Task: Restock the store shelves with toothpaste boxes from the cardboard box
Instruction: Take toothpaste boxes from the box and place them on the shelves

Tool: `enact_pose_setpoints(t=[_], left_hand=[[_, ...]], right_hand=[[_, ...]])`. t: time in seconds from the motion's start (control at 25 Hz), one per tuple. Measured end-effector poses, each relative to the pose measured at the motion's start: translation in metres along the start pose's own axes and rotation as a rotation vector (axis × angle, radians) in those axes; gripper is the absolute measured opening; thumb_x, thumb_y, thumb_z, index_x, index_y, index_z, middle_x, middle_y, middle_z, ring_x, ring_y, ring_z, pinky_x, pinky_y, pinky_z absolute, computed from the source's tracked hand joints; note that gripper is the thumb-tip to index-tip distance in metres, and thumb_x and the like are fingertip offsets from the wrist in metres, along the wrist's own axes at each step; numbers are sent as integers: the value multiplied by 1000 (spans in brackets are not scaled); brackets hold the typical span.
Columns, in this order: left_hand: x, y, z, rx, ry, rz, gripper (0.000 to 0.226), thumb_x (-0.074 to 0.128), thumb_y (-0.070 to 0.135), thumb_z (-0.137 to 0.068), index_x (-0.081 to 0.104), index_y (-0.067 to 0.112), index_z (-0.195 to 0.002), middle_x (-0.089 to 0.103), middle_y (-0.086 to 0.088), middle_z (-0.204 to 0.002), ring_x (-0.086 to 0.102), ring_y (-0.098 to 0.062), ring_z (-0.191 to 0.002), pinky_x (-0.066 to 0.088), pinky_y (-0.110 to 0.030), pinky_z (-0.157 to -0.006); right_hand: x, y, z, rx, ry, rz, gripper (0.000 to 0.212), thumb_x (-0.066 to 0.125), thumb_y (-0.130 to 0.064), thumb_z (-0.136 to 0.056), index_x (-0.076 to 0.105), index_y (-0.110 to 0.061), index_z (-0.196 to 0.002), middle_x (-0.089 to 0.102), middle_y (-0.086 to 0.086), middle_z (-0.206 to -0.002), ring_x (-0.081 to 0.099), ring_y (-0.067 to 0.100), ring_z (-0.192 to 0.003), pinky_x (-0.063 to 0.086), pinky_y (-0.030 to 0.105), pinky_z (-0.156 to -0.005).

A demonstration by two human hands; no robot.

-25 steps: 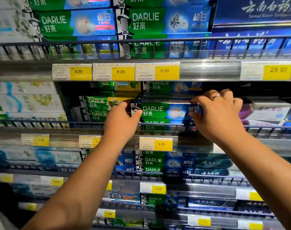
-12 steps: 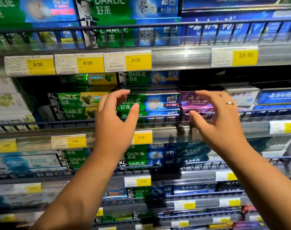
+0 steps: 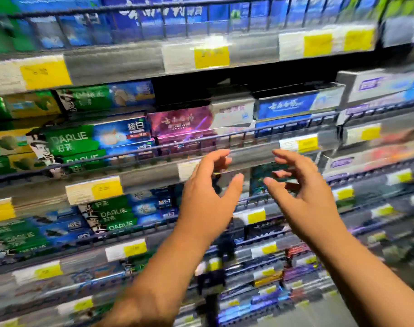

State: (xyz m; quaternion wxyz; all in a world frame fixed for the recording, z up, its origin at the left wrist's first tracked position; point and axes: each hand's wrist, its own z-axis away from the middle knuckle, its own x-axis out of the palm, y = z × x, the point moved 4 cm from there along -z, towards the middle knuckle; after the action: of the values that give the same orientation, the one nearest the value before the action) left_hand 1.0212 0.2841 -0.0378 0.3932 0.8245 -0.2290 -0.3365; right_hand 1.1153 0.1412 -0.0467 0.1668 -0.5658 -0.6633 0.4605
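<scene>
Left grip (image 3: 208,199) and right grip (image 3: 305,201) have withdrawn, spread and empty, below-right of the Darlie box (image 3: 90,140).

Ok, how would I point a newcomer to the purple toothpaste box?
Find the wire-railed shelf just above the left hand. On it, the purple box sits between a green-and-blue Darlie box on its left and a white box on its right. It alone is magenta-pink.
</scene>
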Motion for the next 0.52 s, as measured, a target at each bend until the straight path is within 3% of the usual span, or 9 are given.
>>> enact_pose_setpoints(t=[0.2,0.36,0.52], left_hand=[[122,37,0,17,-128,111,40,66,27,-88,47,46,-118,61,18,-116,58,0,-107,45,-23,-96],[241,69,12,-8,-326,242,44,67,25,-87,46,47,-120,61,20,-116,59,-1,-109,46,-27,-97],[346,92,22,-2,-536,306,50,66,19,-88,41,48,-120,57,21,-119,57,2,-110,44,-22,-97]], right_hand=[[-107,48,15,71,42,43,50,67,-16,-86,45,-49,-115,52,-6,-119,58,-6,-96,44,6,-79],[-209,98,34,185,109,82,51,66,-21,-87,43,-49,-122,50,-14,-125,56,-1,-108,46,20,-91],[-293,144,51,285,200,122,52,65,-19,-87,40,-52,-120,50,-8,-128,57,5,-108,46,14,-88]])
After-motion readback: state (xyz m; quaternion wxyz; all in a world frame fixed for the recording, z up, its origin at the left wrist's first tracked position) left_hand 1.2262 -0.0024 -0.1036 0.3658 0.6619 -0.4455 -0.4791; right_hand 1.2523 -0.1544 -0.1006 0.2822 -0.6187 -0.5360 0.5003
